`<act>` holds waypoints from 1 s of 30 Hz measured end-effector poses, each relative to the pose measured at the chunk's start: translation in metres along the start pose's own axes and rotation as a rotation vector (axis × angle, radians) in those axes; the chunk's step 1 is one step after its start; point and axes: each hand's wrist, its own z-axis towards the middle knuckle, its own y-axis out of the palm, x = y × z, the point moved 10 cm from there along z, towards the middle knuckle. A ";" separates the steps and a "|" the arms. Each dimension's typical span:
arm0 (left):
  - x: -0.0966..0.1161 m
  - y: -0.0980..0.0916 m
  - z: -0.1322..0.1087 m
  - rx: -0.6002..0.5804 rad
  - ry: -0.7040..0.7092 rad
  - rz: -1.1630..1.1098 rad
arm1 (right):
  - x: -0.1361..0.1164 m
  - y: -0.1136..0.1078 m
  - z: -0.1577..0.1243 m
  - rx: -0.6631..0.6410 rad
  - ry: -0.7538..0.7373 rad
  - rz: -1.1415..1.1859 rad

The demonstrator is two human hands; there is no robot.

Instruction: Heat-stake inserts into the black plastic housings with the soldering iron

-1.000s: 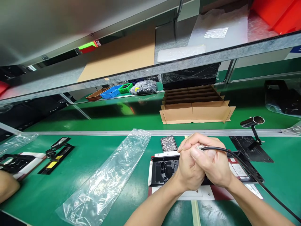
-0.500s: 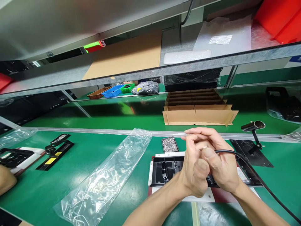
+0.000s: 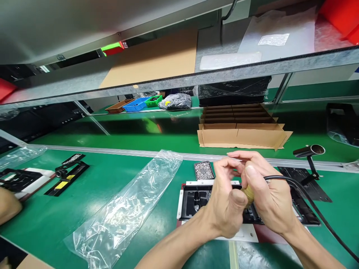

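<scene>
My left hand (image 3: pixel 226 201) and my right hand (image 3: pixel 270 196) are close together above a long black housing (image 3: pixel 186 207) with open compartments. A black cable (image 3: pixel 297 183) runs out from my right hand and curves down to the lower right; the fingers of that hand are closed round its end. Between the palms shows a small yellowish-brown piece (image 3: pixel 248 194), mostly hidden, its kind unclear. The fingers of my left hand are curled against it, and what the fingertips pinch cannot be made out.
Behind the housing stands a small tray of screws (image 3: pixel 204 170). A clear plastic bag (image 3: pixel 126 209) lies to the left, near a black bracket (image 3: pixel 67 179). A cylinder on a stand (image 3: pixel 308 151) is at right, cardboard dividers (image 3: pixel 244 136) behind. Another person's arm (image 3: pixel 8 205) shows at far left.
My hands have come slightly apart, and the yellowish-brown piece between them now shows. The whole view has shifted a little.
</scene>
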 end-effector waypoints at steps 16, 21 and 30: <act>-0.035 -0.182 -0.081 0.332 -0.211 0.705 | 0.023 0.017 -0.020 0.019 0.361 0.483; -0.037 -0.179 -0.093 0.283 -0.216 0.680 | 0.015 0.019 -0.015 0.059 0.332 0.493; -0.024 -0.146 -0.087 0.099 -0.024 0.673 | 0.020 0.018 -0.017 0.113 0.380 0.528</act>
